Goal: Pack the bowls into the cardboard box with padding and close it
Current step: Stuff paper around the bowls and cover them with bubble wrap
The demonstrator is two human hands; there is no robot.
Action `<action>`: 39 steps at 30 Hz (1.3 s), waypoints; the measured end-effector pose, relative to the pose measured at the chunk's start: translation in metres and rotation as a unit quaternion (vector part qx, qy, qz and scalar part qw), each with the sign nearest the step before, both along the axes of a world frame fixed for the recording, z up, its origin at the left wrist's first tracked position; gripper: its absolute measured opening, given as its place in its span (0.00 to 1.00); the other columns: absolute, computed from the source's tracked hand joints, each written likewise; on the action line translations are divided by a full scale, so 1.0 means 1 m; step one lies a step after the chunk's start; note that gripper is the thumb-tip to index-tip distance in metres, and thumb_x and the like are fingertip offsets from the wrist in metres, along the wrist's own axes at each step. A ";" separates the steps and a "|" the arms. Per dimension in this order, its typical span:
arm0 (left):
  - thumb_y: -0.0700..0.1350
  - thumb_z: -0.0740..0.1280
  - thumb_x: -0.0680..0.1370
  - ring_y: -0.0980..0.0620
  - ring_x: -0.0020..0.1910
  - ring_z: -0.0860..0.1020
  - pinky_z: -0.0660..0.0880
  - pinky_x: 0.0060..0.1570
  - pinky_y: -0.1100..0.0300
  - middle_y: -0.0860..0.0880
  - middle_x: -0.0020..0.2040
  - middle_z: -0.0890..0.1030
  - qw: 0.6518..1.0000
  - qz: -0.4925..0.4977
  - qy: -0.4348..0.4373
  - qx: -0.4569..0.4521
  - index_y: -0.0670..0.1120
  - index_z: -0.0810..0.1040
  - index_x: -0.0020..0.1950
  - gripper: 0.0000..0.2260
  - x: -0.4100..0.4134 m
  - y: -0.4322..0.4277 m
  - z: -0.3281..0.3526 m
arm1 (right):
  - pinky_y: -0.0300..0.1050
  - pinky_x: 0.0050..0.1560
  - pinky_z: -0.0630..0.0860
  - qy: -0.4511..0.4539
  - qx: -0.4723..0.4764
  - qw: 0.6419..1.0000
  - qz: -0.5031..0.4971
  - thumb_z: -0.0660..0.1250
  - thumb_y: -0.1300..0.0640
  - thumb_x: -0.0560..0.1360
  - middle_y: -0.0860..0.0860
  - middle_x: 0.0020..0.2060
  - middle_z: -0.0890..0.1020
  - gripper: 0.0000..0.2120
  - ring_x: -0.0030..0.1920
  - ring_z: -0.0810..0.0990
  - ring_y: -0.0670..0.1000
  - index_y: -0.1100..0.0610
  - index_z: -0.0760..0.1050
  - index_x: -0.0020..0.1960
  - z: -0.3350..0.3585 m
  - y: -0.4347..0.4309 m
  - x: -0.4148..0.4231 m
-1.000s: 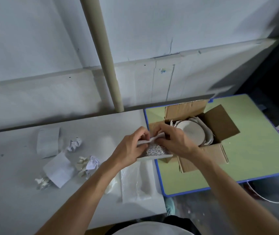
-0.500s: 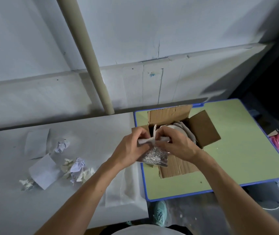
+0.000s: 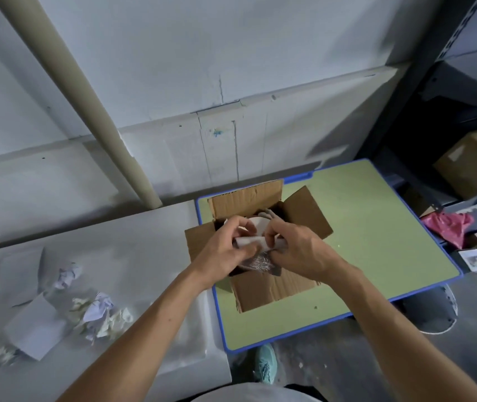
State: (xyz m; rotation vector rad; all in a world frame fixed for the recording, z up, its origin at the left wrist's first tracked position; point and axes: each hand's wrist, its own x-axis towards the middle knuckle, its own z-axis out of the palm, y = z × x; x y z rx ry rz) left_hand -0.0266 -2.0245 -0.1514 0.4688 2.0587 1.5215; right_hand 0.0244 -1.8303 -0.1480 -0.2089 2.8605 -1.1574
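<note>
Busy now, left hand (image 3: 222, 250) and right hand (image 3: 301, 253), fingers curled, pinching a crinkly silver-and-white padding sheet (image 3: 256, 261) over the open brown corrugated cardboard box (image 3: 269, 288), pale round bowls (image 3: 258, 224) inside at twelve o'clock, green surface (image 3: 376, 242) beneath.

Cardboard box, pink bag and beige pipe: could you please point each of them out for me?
cardboard box (image 3: 272, 288), head view, on its near flap.
pink bag (image 3: 449, 227), head view, on its crumpled middle.
beige pipe (image 3: 89, 105), head view, halfway along its length.
</note>
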 end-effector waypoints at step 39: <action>0.44 0.68 0.80 0.48 0.57 0.81 0.78 0.60 0.45 0.45 0.61 0.79 0.978 0.061 -0.171 0.098 0.50 0.74 0.66 0.14 0.010 0.033 -0.003 | 0.41 0.42 0.71 0.098 0.003 0.991 -0.090 0.62 0.54 0.81 0.44 0.49 0.79 0.08 0.44 0.77 0.46 0.54 0.71 0.59 -0.006 0.015 0.000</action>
